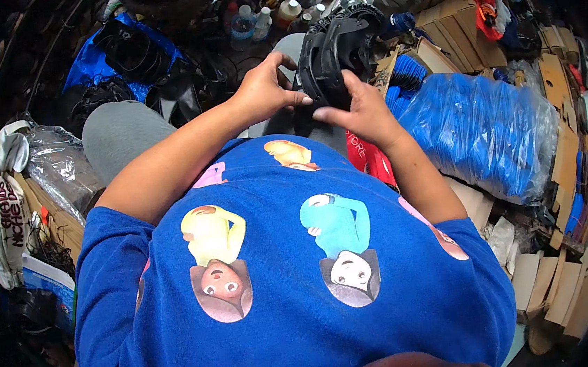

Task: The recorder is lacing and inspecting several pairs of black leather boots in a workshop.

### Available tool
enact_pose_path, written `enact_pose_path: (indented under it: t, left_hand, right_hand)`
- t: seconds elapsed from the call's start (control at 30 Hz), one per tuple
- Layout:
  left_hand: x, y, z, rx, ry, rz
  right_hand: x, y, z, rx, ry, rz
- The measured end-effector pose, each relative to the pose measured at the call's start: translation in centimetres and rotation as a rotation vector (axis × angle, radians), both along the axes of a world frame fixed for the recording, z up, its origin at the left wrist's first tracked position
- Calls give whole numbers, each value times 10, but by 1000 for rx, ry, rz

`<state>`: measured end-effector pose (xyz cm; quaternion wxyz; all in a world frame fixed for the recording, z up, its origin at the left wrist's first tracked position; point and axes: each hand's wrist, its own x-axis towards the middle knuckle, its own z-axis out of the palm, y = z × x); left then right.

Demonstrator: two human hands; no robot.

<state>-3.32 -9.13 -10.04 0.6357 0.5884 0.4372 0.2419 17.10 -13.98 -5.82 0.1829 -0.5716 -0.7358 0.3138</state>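
A black moulded part [326, 65], curved and with slots along its edge, stands over my right thigh; its exact kind I cannot make out. My right hand [366, 111] is at its lower right side, with the index finger against it and the thumb stretched across its lower end. On the other side is my left hand [268, 88], its thumb and curved index finger apart, the thumb tip at the part's lower left edge. A gap shows between that thumb and finger. More black pieces lie behind the part, partly hidden.
Several bottles [262, 22] stand ahead. At front left, black pieces [132, 47] lie on a blue sheet [84, 62]. A plastic-wrapped blue bundle [482, 132] and cardboard [459, 33] crowd the right. A red bag [368, 156] lies by my right forearm, a wrapped box [62, 165] at left.
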Motion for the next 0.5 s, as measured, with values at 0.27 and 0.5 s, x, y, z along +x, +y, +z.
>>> enact_pose_path:
  t: [0.27, 0.5]
  left_hand:
    - [-2, 41, -3, 138, 0, -69]
    - [38, 95, -6, 722, 288, -356]
  right_hand:
    - [-15, 2, 7, -43, -213, 48]
    - [-19, -10, 16, 146, -196, 298]
